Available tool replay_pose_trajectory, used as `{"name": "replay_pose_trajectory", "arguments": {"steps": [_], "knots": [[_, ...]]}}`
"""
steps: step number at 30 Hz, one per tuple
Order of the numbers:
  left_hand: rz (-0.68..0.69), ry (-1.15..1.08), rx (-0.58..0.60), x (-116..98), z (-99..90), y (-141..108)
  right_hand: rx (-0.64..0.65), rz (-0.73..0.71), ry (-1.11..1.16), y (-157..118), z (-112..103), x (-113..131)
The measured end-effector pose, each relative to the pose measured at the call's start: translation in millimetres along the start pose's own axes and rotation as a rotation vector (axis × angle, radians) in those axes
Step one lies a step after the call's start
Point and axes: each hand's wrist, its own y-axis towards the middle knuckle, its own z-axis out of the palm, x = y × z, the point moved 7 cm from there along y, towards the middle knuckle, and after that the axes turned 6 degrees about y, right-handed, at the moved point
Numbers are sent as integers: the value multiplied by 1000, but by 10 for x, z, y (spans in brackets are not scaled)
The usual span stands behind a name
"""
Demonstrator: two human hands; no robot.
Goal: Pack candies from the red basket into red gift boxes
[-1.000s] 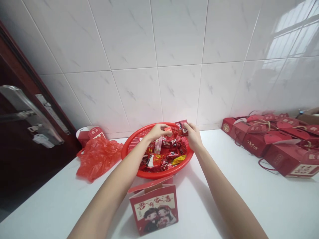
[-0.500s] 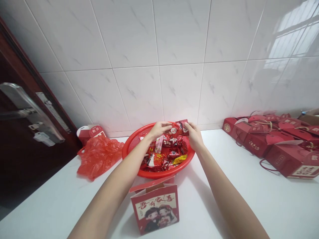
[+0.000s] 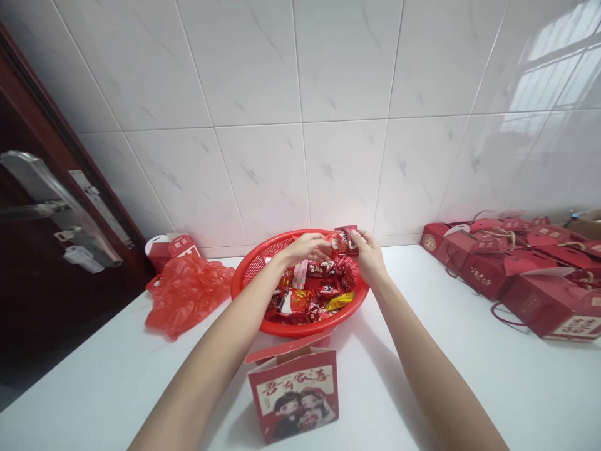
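Note:
A red mesh basket (image 3: 300, 330) on the white table holds several wrapped candies, mostly red, with one yellow wrapper (image 3: 340, 301) at its right side. Over the far right rim, my right hand (image 3: 370, 255) pinches a small red candy packet (image 3: 348, 239) between thumb and fingers. My left hand (image 3: 306, 248) reaches over the back of the basket, its fingers stretched towards that packet. Another red wrapper (image 3: 333, 243) lies between the two hands; whether the left fingertips touch it is unclear. In front of the basket stands a red gift box (image 3: 295, 394) with its top open.
Several red gift boxes (image 3: 549, 300) with cord handles crowd the table's right side. A crumpled red plastic bag (image 3: 188, 297) lies at the left, before another red box (image 3: 162, 250). A tiled wall (image 3: 347, 175) rises behind; a dark door (image 3: 47, 263) is at the left.
My left hand has shifted slightly right and its fingers have straightened; the round-labelled candy by them no longer shows. My right hand keeps the red packet, now turned more towards the camera.

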Motion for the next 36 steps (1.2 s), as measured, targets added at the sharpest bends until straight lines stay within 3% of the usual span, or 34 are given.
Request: {"name": "replay_pose_trajectory", "arguments": {"steps": [5,7,11,16,18,21,25,28,31,36], "knots": [[-9,133,585,-98,529,-199,-62,-8,35,5,-36,1],[-35,274,675,-67,653,-229,-51,1,8,4,-30,-1],[-125,633,533,69,625,-129,-41,10,-27,12,-39,-7],[-159,847,88,100,233,-14,-37,22,-18,19,-41,-17],[-135,825,0,76,105,-13,-33,26,-8,17,-33,-17],[-57,734,49,22,85,-24,-30,33,-3,15,-25,-19],[50,497,375,-35,393,-91,-34,29,-5,20,-36,-23],[-49,521,583,66,598,-171,-27,20,-39,28,-44,-22],[-150,654,585,156,592,-193,-24,21,-55,34,-49,-25],[-94,649,537,113,440,-182,-31,22,-21,27,-40,-24]]}}
